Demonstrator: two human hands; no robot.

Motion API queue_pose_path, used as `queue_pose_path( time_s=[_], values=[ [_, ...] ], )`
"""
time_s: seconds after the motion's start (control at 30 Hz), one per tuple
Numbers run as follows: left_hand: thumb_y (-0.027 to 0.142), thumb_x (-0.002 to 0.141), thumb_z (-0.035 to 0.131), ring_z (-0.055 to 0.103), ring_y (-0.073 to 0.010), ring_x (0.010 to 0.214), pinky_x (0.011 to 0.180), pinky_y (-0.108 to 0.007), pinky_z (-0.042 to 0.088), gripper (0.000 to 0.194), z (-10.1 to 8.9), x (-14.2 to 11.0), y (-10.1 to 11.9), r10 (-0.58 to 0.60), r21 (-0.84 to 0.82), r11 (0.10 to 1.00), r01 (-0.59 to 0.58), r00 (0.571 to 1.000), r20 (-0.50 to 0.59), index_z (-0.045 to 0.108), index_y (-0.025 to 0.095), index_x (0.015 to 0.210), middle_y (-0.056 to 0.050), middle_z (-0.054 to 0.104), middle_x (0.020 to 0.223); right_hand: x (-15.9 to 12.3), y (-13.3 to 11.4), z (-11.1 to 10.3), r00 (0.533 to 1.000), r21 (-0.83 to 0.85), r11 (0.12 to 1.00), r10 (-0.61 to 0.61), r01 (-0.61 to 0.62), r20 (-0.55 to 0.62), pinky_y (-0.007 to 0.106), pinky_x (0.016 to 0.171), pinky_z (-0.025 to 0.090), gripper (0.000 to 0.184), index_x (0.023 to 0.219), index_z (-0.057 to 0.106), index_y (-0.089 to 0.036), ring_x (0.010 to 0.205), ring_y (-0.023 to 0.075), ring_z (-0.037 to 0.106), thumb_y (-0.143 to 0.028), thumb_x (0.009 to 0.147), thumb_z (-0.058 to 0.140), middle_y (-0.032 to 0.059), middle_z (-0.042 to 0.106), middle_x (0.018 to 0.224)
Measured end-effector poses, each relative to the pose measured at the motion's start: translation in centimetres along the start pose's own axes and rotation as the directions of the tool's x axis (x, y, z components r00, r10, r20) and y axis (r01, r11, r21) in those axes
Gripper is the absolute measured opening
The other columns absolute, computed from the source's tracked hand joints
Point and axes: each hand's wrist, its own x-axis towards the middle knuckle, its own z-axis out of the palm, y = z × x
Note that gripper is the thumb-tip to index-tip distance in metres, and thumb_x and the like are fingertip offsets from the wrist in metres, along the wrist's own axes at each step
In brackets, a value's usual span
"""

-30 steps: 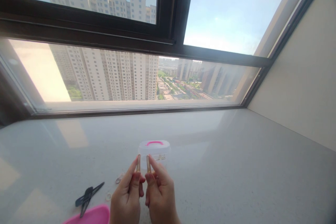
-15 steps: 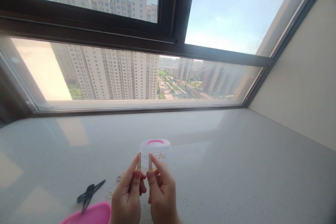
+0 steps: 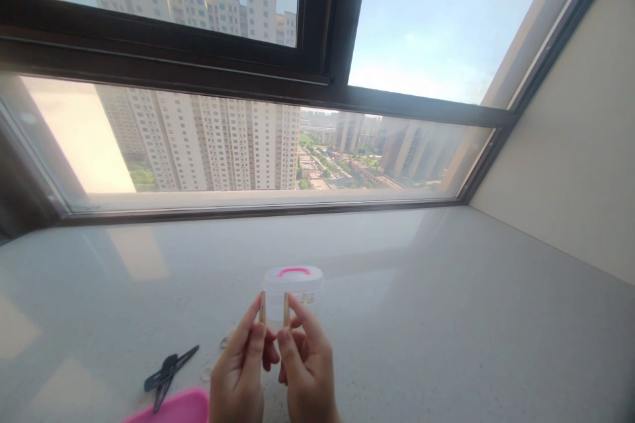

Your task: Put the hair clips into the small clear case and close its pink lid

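Thumb and fingers of my left hand (image 3: 241, 367) pinch a slim gold-brown strip (image 3: 262, 308), held upright. A similar gold-brown strip (image 3: 286, 310) stands upright in the pinch of my right hand (image 3: 308, 370). Both pieces show edge-on, so their exact kind cannot be made out. A narrow gap separates them. Just behind the strips sits a clear plastic box (image 3: 307, 284) with a pink handle (image 3: 294, 271) on its lid; my hands partly cover its lower front.
Black snap hair clips (image 3: 167, 373) lie crossed at the left, over the rim of a pink tray (image 3: 183, 406). Small ring-like bands (image 3: 224, 342) lie beside my left hand. The pale sill (image 3: 421, 317) meets a dark-framed window (image 3: 258, 212) and a wall (image 3: 570, 165) at right.
My hands keep their pinches on the two strips. The right strip has shifted very slightly to the right, widening the gap a little. The whole view has moved slightly.
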Motion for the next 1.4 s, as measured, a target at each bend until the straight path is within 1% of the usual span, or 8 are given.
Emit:
queue_pose_path(
  time_s=[0.2,0.3,0.4,0.7,0.9,1.0,1.13,1.4],
  values=[
    [0.035,0.075,0.068,0.059,-0.0128,0.059,0.056,-0.021,0.051,0.055,-0.19,-0.24,-0.25,-0.035,-0.099,0.994,0.041,0.997,0.066,0.056,0.020,0.127,0.004,0.061,0.064,-0.30,0.15,-0.15,1.000,-0.037,0.999,0.018,-0.017,0.012,0.018,0.039,0.039,0.048,0.125,0.052,-0.019,0.051,0.0099,0.054,-0.040,0.082,0.061,0.0038,0.061,0.079],
    [0.032,0.073,0.071,0.063,-0.0144,0.065,0.063,-0.023,0.054,0.061,-0.23,-0.17,-0.57,-0.063,-0.131,0.989,0.075,0.993,0.095,0.053,0.022,0.129,0.003,0.064,0.072,-0.27,0.10,-0.10,1.000,-0.039,0.999,0.017,-0.017,-0.005,0.018,0.038,0.040,0.049,0.125,0.052,-0.018,0.050,0.0090,0.052,-0.040,0.082,0.060,0.0035,0.060,0.079],
    [0.031,0.070,0.073,0.065,-0.0159,0.070,0.067,-0.024,0.055,0.061,-0.24,0.00,-0.67,-0.068,-0.118,0.990,0.077,0.994,0.083,0.054,0.022,0.128,0.002,0.067,0.079,-0.23,-0.01,-0.11,0.999,-0.055,0.998,0.033,-0.033,-0.006,0.017,0.037,0.038,0.049,0.125,0.053,-0.017,0.049,0.0085,0.050,-0.040,0.082,0.060,0.0023,0.058,0.076],
    [0.034,0.068,0.074,0.067,-0.0177,0.067,0.059,-0.024,0.057,0.064,-0.24,0.08,-0.66,-0.081,-0.044,0.995,0.084,0.994,0.071,0.055,0.022,0.127,0.001,0.067,0.076,-0.11,-0.02,0.16,0.998,-0.028,0.998,0.050,-0.051,-0.045,0.017,0.032,0.033,0.050,0.122,0.057,-0.017,0.044,0.0083,0.045,-0.044,0.080,0.061,0.0006,0.053,0.069],
    [0.035,0.071,0.071,0.058,-0.0113,0.051,0.055,-0.026,0.057,0.060,-0.14,-0.01,-0.58,-0.110,-0.115,0.986,0.121,0.990,0.093,0.055,0.023,0.128,0.002,0.064,0.075,-0.05,-0.04,0.06,0.997,-0.030,0.997,0.077,-0.078,-0.028,0.016,0.034,0.033,0.051,0.122,0.055,-0.017,0.047,0.0089,0.046,-0.046,0.081,0.060,0.0000,0.053,0.069],
    [0.035,0.071,0.071,0.058,-0.0119,0.051,0.053,-0.025,0.056,0.060,-0.02,-0.03,-0.45,-0.120,-0.134,0.982,0.132,0.988,0.095,0.055,0.024,0.127,0.003,0.061,0.070,-0.11,0.02,0.01,0.998,-0.048,0.997,0.062,-0.063,-0.022,0.016,0.034,0.031,0.050,0.122,0.055,-0.016,0.045,0.0078,0.041,-0.046,0.082,0.058,-0.0034,0.047,0.062],
    [0.037,0.071,0.071,0.060,-0.0129,0.054,0.057,-0.027,0.057,0.060,0.01,-0.11,-0.32,-0.129,-0.129,0.982,0.140,0.988,0.090,0.056,0.025,0.127,0.002,0.064,0.074,-0.24,-0.04,0.11,0.998,-0.047,0.998,0.046,-0.047,-0.036,0.016,0.034,0.031,0.051,0.122,0.055,-0.015,0.042,0.0064,0.034,-0.046,0.081,0.059,-0.0057,0.044,0.058],
    [0.037,0.072,0.070,0.055,-0.0106,0.050,0.049,-0.023,0.054,0.058,0.08,-0.19,-0.21,-0.134,-0.128,0.981,0.147,0.985,0.107,0.054,0.026,0.127,0.004,0.060,0.071,-0.23,-0.39,-0.03,0.996,-0.024,0.996,0.084,-0.085,-0.016,0.016,0.034,0.031,0.053,0.125,0.053,-0.015,0.041,0.0066,0.036,-0.047,0.082,0.057,-0.0051,0.047,0.058]
  ],
)
